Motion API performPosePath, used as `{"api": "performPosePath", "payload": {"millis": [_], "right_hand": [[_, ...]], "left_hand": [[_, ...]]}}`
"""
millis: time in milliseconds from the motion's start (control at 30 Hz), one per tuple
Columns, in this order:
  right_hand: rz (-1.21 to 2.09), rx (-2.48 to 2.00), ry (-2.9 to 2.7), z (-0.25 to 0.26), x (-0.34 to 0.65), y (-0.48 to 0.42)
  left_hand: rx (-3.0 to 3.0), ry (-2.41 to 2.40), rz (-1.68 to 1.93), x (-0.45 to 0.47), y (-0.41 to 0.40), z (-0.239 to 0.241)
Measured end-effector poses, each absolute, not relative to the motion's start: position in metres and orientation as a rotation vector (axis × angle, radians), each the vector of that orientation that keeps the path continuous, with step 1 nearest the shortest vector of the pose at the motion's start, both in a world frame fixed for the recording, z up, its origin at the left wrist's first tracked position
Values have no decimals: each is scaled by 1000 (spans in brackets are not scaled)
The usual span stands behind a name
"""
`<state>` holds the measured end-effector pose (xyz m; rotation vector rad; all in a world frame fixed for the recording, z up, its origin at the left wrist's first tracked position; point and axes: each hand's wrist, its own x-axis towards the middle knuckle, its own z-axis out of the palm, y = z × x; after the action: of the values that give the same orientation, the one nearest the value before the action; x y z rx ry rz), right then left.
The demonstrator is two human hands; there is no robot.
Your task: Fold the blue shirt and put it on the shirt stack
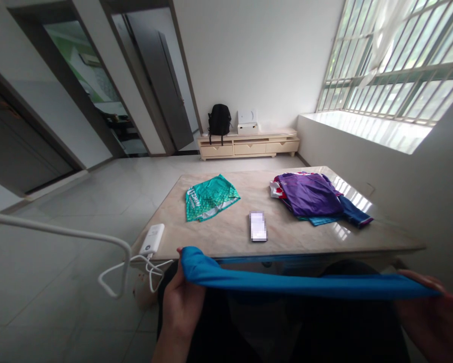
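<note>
A blue garment [294,285] is stretched flat between my two hands, just in front of the table's near edge. My left hand [183,302] is closed on its left end. My right hand [433,315] grips its right end with the fingers along the cloth. On the marble table [230,229] lie a folded green garment [208,197] at the left and a pile of purple and blue clothes [314,197] at the right.
A phone [258,226] lies in the table's middle and a white power bank [152,239] with a cable sits at its near left corner. A white tube stand [113,275] is at my left. A low cabinet [248,143] with a black backpack [219,120] stands by the far wall.
</note>
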<state>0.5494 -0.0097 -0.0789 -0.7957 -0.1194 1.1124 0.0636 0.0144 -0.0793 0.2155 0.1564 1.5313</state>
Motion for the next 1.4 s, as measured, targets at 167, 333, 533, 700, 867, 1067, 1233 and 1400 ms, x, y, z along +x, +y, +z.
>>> {"api": "performPosePath", "payload": {"millis": [167,333,533,700,867,1067,1233,1400], "right_hand": [[1315,-942,-338,-88,539,-12],[1502,-907,-733,-104,528,-16],[1750,-629,-794,-96,455,-33],[1990,-400,-856,-92,404,-45],[1962,-474,-939,-86,388,-45],[1727,-658,-1205,-76,384,-42],[1290,-817,-1501,-74,389,-42],[1169,-914,-1499,-72,390,-38]], "left_hand": [[221,189,1428,70,7,-88],[92,510,1407,93,-1,-87],[250,669,1281,156,-19,-69],[527,569,1152,195,-32,-65],[775,543,1111,199,-35,-70],[1178,769,1187,199,-39,-80],[1600,893,1186,197,-41,-92],[1897,750,1167,199,-38,-94]]}}
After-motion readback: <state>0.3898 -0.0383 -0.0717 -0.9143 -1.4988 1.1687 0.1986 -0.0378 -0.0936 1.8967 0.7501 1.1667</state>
